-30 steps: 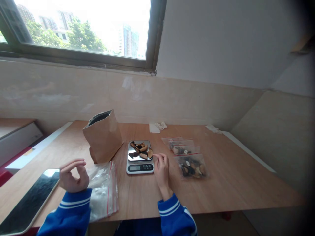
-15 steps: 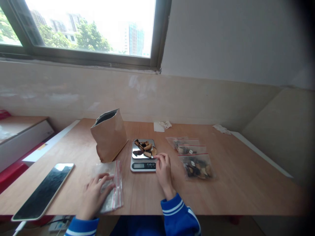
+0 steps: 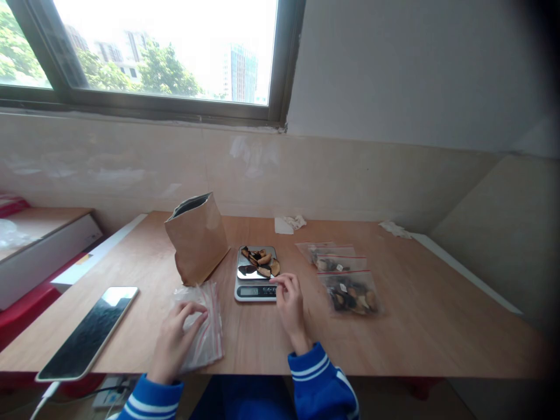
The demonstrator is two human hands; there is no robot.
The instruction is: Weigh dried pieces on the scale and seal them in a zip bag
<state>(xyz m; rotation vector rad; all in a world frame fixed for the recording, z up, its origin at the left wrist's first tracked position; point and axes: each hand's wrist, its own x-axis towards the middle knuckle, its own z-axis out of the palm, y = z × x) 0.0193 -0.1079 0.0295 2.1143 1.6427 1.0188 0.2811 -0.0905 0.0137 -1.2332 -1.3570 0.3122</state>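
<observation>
Left hand (image 3: pixel 175 341): laid flat and open on a clear bag (image 3: pixel 207 335) by the table's (image 3: pixel 420 332) front edge.
Right hand (image 3: pixel 289 303): fingers bunched at the scale's (image 3: pixel 256 290) near right corner; any hold cannot be told.
Scale: set mid-table, loaded with dried pieces (image 3: pixel 260 262).

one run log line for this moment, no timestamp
left hand flat on clear zip bags | right hand at scale edge | dried pieces on scale | paper bag upright

a brown paper bag (image 3: pixel 198 239) stands open, a tablet (image 3: pixel 87 332) lies left, filled zip bags (image 3: pixel 352 293) right.
</observation>
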